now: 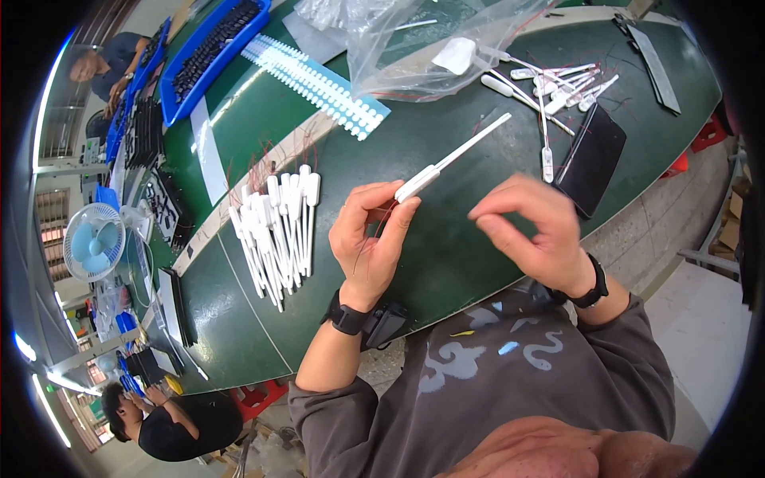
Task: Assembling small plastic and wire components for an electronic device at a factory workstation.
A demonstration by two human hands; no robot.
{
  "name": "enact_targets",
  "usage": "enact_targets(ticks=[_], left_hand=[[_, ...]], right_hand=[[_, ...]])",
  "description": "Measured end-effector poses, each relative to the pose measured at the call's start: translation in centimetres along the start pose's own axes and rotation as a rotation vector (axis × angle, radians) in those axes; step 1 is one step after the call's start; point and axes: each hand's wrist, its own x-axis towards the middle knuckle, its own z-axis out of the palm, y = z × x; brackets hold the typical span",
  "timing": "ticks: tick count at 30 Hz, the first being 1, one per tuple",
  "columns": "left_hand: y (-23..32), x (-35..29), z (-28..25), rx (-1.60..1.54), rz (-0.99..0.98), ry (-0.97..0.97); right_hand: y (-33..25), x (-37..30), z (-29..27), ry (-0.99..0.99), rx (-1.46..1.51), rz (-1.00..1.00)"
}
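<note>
Between thumb and fingertips, my left hand [368, 235] pinches a white plastic stick [418, 183] by its wider end. Its thin shaft points up and to the right, and fine dark red wires trail down over the palm. My right hand [538, 231] is held apart from it, to the right, with thumb and forefinger curled close together. Whatever may be between those fingertips is too small to make out. Left of my left hand lies a pile of similar white sticks [275, 219] with red wires. Several white wired pieces [558, 88] lie scattered at the far right.
A black phone [591, 159] lies beyond my right hand. Farther back are a clear plastic bag [398, 48], a sheet of white stickers [319, 86] and a blue tray [171, 88] of small black parts. Two people work at the left, near a fan [94, 241].
</note>
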Motion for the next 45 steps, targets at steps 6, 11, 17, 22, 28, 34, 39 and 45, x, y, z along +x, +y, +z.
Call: enact_targets(ticks=[6, 11, 17, 22, 28, 34, 39, 45], left_hand=[[1.8, 0.2, 1.5, -0.286, -0.198, -0.028], [2.1, 0.3, 3.4, -0.427, -0.355, -0.098], [3.0, -0.5, 4.8, -0.385, -0.518, -0.217], [9.8, -9.0, 3.1, 0.114, -0.683, 0.061], [18.2, -24.6, -5.9, 0.487, -0.818, 0.507], [12.2, -21.4, -7.9, 0.569, -0.565, 0.041], [3.8, -13.2, 6.8, 0.249, -0.437, -0.310], [2.2, -15.0, 8.7, 0.211, -0.402, -0.417]], right_hand=[[0.7, -0.6, 1.3, -0.039, 0.962, 0.843], [2.1, -0.8, 0.5, 0.060, 1.091, 0.838], [2.7, -1.7, -0.4, 0.039, 1.046, 0.774], [0.4, -4.4, 3.4, -0.255, 1.046, 0.654], [-7.7, -11.2, 9.3, -0.013, 0.438, -0.158], [-3.3, -13.8, 9.1, 0.210, -0.003, -0.218], [1.6, -21.9, -5.0, 0.427, -0.333, -0.054], [-0.7, -26.7, -6.1, 0.503, -0.453, -0.017]])
